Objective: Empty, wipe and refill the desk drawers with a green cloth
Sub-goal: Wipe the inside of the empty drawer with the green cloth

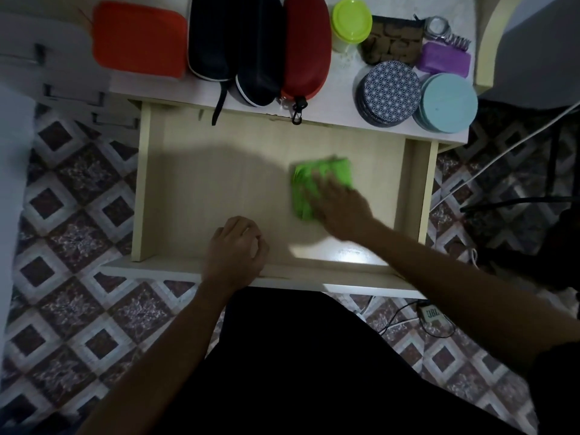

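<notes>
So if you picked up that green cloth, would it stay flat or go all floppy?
Probably floppy: the green cloth lies folded and rumpled under the right hand, so it would likely droop. It looks thin, so probably light. On the smooth drawer floor it seems to slide easily.

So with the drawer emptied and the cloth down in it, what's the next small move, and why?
Probably sweep the green cloth leftward: the right hand presses it on the right part of the drawer floor, leaving the left stretch bare. The left hand rests at the front edge.
</notes>
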